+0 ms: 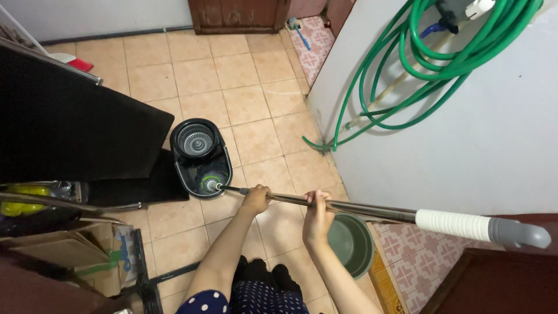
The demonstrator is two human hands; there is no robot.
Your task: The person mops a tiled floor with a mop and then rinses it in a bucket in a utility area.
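A long metal mop pole slants from a black spin bucket on the tiled floor up to its white and grey grip at the right. My left hand is wrapped round the pole low down, close to the bucket. My right hand grips the same pole a little higher, fingers curled over it. The pole's lower end sits on a green and white disc in the bucket's near compartment. The far compartment holds a round slotted spinner basket.
A dark green basin lies on the floor under the pole by my right arm. A coiled green hose hangs on the white wall at right. A black panel and cardboard boxes crowd the left. A brown door is beyond.
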